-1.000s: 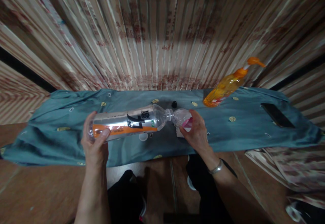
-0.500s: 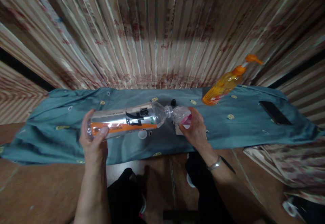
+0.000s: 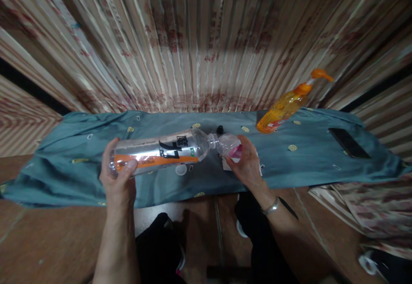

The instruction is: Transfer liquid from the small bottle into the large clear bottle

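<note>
My left hand [image 3: 119, 168] is wrapped around the base end of a large clear plastic bottle [image 3: 151, 153] with a silver and orange label and black lettering. The bottle lies nearly level above the cloth, its uncapped neck pointing right. Closed around a small clear plastic piece [image 3: 225, 145] with a pink patch, my right hand [image 3: 246, 163] keeps it at the bottle's mouth. The two meet or almost touch; whether they are joined I cannot tell. Behind the neck sits a small black object [image 3: 219, 129]. A pale flat item [image 3: 227, 165] is partly hidden under my right hand.
A teal patterned cloth [image 3: 289, 163] covers the narrow table. On it stand an orange pump bottle [image 3: 280, 111] at back right, a dark phone [image 3: 349, 142] at far right and a white round disc [image 3: 181, 170] near the middle. Pleated curtains [image 3: 193, 43] hang behind.
</note>
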A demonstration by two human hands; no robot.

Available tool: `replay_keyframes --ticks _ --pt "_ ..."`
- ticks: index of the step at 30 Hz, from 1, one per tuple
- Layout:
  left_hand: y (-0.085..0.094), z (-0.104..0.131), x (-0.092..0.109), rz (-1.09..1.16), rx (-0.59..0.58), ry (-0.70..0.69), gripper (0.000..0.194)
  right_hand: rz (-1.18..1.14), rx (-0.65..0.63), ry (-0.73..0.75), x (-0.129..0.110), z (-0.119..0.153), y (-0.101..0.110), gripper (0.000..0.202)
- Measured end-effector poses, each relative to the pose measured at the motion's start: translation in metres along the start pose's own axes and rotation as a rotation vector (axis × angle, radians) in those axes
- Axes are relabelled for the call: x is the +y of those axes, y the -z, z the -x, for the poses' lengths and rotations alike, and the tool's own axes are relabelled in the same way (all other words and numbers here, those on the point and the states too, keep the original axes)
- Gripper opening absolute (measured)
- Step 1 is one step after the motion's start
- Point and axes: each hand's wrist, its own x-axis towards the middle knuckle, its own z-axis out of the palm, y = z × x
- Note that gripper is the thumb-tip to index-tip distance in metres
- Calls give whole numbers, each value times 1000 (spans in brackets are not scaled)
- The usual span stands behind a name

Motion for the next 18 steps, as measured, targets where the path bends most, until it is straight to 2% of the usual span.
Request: replay_keyframes --ticks 1,3,10,18 --pt "-1 0 2 74 14 73 76 -6 -3 -3 0 0 0 70" --pt "-3 0 5 138 29 132 77 -19 -6 -9 1 1 -1 70" --pt "-8 0 9 137 24 115 75 -26 -5 -13 4 2 1 71" --pt "-5 -1 7 144 22 136 76 -14 -12 -38 3 2 1 70"
